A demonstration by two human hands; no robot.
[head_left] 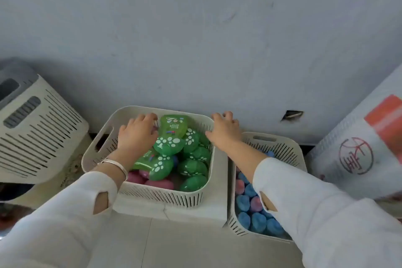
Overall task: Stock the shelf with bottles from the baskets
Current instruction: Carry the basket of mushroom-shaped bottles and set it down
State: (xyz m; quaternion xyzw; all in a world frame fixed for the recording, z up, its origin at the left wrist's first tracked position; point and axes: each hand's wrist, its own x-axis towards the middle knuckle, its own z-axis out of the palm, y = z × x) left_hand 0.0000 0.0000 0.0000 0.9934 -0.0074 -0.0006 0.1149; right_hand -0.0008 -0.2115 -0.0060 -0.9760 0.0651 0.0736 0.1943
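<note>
The green bottles (171,142) lie heaped every way in the middle basket (152,199), which sits on a white block (195,211) raised off the floor; the shelf is not in view. The left hand (137,135) reaches into the far left of the heap with fingers bent down among the bottles, and whether it holds one cannot be told. The right hand (225,131) lies over the right rim, thumb inside and fingers curled at the far corner, apparently gripping it. Pulling one bottle from the bottom of such a pile could roll its neighbours over the low rim. A tug on the rim could also slide the basket toward the block's edge. The glossy film on the bottles looks slippery, so a loose pinch might drop one. The bottles are rounded and squat, green with white paw prints, and pink bottles (159,184) lie beneath them. The basket is cream plastic, slotted, with rounded corners and a handle cut-out. The right basket (280,146) just beside it is alike and holds blue bottles (257,222) with a matte, fuzzy look.
</note>
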